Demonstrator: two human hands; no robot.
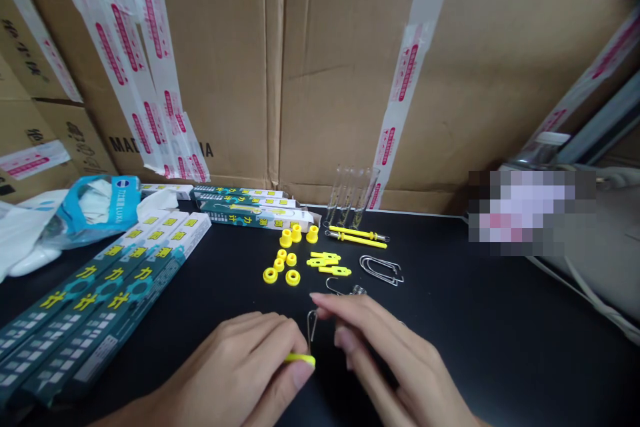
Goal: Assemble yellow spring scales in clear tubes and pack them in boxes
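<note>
Wire loop rises from a yellow plastic piece pinched between the left hand's fingers. The right hand's parted fingers hover just beside it, apparently empty, above a wire hook; loose yellow plastic parts lie mid-way along the black desk.

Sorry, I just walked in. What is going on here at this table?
A person is working with bare hands at a black bench. The left hand pinches a yellow plastic strip, and a bent wire loop stands up from it. The right hand is close beside the wire. Ahead lie a hooked spring, yellow plastic rings, wire clips and glass tubes. Long green boxes lie to the left.
</note>
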